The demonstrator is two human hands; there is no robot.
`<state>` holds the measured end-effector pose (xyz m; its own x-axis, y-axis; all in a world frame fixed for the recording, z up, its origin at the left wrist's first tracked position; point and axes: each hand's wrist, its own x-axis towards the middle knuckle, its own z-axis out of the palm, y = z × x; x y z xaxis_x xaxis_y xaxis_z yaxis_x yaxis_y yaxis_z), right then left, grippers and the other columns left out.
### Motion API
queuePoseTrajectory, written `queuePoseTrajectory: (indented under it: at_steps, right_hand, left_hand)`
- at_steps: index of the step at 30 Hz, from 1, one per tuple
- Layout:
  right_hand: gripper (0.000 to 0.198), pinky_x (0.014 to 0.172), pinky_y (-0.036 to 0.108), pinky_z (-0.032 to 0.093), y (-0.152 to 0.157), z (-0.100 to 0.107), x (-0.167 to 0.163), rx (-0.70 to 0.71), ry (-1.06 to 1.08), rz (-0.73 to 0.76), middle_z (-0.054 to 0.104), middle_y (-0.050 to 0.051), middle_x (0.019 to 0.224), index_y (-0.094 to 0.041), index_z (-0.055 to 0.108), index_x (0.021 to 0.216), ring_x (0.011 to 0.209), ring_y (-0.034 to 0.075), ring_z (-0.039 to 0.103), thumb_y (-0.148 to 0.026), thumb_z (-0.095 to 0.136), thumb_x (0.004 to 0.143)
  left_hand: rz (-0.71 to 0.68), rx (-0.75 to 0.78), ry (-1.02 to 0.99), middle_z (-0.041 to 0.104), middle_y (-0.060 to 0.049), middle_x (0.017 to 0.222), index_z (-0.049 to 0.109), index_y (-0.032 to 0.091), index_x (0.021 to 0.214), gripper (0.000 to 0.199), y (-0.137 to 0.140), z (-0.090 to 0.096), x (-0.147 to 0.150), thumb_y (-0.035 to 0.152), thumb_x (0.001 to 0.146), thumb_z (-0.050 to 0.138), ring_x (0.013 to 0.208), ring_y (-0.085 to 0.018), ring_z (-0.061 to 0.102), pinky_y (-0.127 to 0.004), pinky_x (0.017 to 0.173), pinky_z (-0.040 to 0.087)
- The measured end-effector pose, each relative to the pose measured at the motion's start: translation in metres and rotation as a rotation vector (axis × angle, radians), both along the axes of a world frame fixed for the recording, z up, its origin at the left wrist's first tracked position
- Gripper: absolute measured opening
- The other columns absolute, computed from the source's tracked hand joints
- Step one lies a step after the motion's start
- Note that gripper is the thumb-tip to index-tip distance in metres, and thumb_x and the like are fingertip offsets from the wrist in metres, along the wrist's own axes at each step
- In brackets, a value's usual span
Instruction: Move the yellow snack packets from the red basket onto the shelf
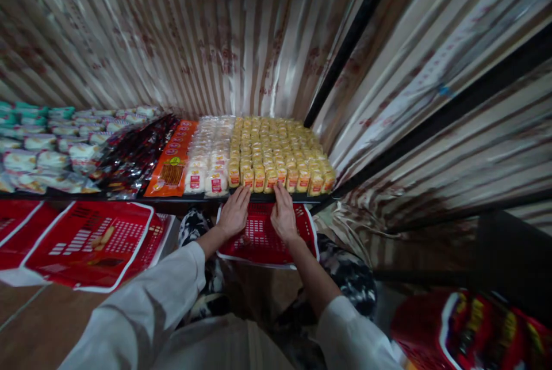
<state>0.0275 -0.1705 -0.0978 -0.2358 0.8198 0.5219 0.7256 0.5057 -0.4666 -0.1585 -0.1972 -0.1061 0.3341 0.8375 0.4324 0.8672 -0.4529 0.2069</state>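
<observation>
Small yellow wrapped snack packets (276, 154) stand in close rows at the right end of a dark shelf. My left hand (234, 213) reaches to the lower front of these rows, its fingers stretched out against the front packets. A short way to its right, my right hand (283, 214) is also at the front row, fingers extended and touching the packets. I see no packet lifted out by either hand. Below both hands, between my knees, sits a red basket (263, 246) with a pale rim; the forearms partly cover it.
Left along the shelf lie white round packets (206, 171), an orange pack (170, 163), dark glossy packs (133, 154) and white-and-green packs (52, 142). A red printed container (90, 243) stands at lower left, a red basket (420, 324) at lower right. Dark poles (353, 42) cross the striped sheeting (194, 30).
</observation>
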Motion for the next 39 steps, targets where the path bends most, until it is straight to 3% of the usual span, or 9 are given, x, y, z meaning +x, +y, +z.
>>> queuePoseTrajectory:
  at_steps: [7,12,17,20,25,34,39]
  right_hand:
    - [0.061,0.109,0.047,0.032,-0.009,0.013,-0.011,0.094,-0.039,-0.026,0.030,0.009,0.148,-0.020,0.025,0.144,0.137,0.020,0.024,-0.007,0.032,0.085]
    - [0.057,0.110,0.050,0.027,-0.002,0.022,-0.034,0.129,-0.024,-0.121,0.019,0.009,0.152,-0.020,0.017,0.146,0.141,0.022,0.012,-0.016,0.031,0.091]
    - [0.063,0.109,0.056,0.021,0.017,0.021,-0.059,0.098,0.037,-0.294,0.005,0.013,0.154,-0.016,0.002,0.147,0.141,0.027,0.000,-0.032,0.031,0.094]
    - [0.069,0.105,0.060,0.022,0.025,0.020,-0.072,0.079,0.038,-0.356,0.002,0.016,0.154,-0.016,0.002,0.147,0.141,0.031,-0.002,-0.042,0.035,0.092]
    - [0.064,0.103,0.062,0.021,0.034,0.014,-0.082,0.053,-0.007,-0.369,0.011,0.018,0.152,-0.016,0.013,0.147,0.140,0.033,0.002,-0.042,0.034,0.093]
    - [0.060,0.103,0.065,0.018,0.036,0.014,-0.075,0.120,-0.022,-0.324,0.011,0.018,0.153,-0.016,0.020,0.145,0.140,0.034,0.000,-0.040,0.036,0.093]
    - [0.058,0.103,0.064,0.019,0.035,0.014,-0.070,0.143,-0.058,-0.288,0.011,0.016,0.153,-0.019,0.023,0.145,0.140,0.034,0.002,-0.040,0.037,0.093]
  left_hand:
    - [-0.017,0.054,-0.054,0.028,-0.014,0.148,0.029,0.011,0.141,0.062,-0.003,-0.001,-0.007,0.006,0.080,0.039,0.140,-0.026,0.014,-0.046,0.109,0.031]
    - [0.114,0.093,-0.126,0.021,-0.016,0.151,0.028,0.013,0.141,0.060,-0.003,0.009,-0.013,0.008,0.082,0.039,0.141,-0.027,0.010,-0.051,0.110,0.027]
    - [0.189,0.134,-0.219,0.002,-0.015,0.154,0.012,0.016,0.146,0.064,0.009,0.015,-0.006,0.014,0.087,0.037,0.141,-0.029,0.004,-0.051,0.110,0.026]
    - [0.216,0.140,-0.303,-0.005,-0.014,0.154,-0.001,0.017,0.147,0.066,0.020,0.015,0.002,0.018,0.091,0.033,0.141,-0.029,0.003,-0.052,0.111,0.025]
    - [0.184,0.116,-0.331,0.001,-0.015,0.154,-0.006,0.016,0.146,0.064,0.031,0.010,0.007,0.019,0.092,0.028,0.141,-0.027,0.003,-0.052,0.112,0.026]
    - [0.171,0.145,-0.231,0.009,-0.018,0.153,0.004,0.009,0.146,0.062,0.027,0.010,0.005,0.014,0.090,0.031,0.140,-0.029,-0.001,-0.054,0.110,0.030]
    - [0.140,0.154,-0.208,0.020,-0.019,0.150,0.013,0.007,0.145,0.059,0.023,0.004,0.009,0.010,0.088,0.030,0.140,-0.027,0.006,-0.051,0.109,0.033]
